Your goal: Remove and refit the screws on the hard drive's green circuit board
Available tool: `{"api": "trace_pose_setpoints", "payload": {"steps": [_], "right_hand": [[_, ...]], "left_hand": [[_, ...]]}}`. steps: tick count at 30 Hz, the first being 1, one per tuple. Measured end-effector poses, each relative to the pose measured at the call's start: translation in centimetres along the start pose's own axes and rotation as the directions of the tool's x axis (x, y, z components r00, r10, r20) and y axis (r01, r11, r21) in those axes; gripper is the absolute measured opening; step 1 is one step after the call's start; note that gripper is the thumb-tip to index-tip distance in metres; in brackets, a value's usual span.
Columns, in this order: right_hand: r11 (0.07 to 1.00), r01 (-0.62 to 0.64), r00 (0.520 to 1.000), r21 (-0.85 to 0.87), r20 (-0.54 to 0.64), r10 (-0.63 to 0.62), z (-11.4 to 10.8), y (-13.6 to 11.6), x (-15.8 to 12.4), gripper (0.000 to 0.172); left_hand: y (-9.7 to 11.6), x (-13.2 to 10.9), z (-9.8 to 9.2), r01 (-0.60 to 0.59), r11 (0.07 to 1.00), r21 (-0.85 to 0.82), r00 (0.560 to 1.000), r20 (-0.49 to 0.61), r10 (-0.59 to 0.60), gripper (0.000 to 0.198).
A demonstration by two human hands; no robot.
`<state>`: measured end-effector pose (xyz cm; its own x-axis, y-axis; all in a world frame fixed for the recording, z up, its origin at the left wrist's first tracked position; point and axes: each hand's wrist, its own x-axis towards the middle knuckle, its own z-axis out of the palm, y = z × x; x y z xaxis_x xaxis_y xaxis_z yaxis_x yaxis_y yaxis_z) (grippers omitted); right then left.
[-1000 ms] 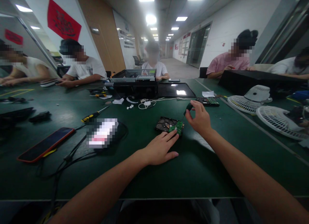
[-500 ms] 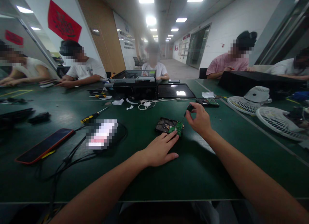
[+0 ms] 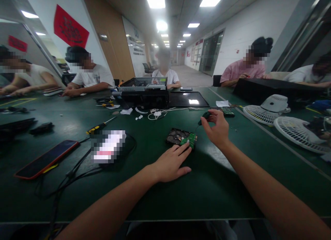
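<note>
A hard drive (image 3: pixel 178 136) with a green circuit board lies on the green table in front of me. My left hand (image 3: pixel 172 161) rests flat with its fingers apart, the fingertips on the board's near edge. Above and to the right of the drive, my right hand (image 3: pixel 216 127) pinches the dark handle of a small screwdriver (image 3: pixel 204 118). Its thin shaft slants down toward the drive's right end; whether the tip touches anything is too small to tell.
Left are a red-edged phone (image 3: pixel 48 159), a lit phone (image 3: pixel 109 147), cables and a yellow-black screwdriver (image 3: pixel 97 128). Beyond stand an open computer case (image 3: pixel 144 95), a black panel (image 3: pixel 188 98) and another circuit board (image 3: pixel 227 111). White fan parts (image 3: pixel 265 109) lie right. Several people sit around.
My right hand and the screwdriver have shifted slightly right, and the handle tilts more, with the shaft farther from the drive. My left hand stays on the board.
</note>
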<state>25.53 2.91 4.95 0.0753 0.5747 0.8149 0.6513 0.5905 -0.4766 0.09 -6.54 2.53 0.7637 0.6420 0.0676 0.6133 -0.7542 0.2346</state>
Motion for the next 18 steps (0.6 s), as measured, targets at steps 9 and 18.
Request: {"api": "trace_pose_setpoints", "payload": {"steps": [9, 18], "right_hand": [[0.835, -0.288, 0.958, -0.469, -0.142, 0.251, -6.6, 8.2, 4.0, 0.044], [0.437, -0.436, 0.656, -0.787, 0.055, 0.753, -13.0, 15.6, 3.0, 0.016]], "left_hand": [[-0.2, -0.3, 0.1, 0.018, 0.999, -0.049, 1.000, -0.006, -0.018, 0.079], [0.4, -0.2, -0.3, 0.014, 0.999, -0.039, 1.000, -0.006, -0.015, 0.077]]}}
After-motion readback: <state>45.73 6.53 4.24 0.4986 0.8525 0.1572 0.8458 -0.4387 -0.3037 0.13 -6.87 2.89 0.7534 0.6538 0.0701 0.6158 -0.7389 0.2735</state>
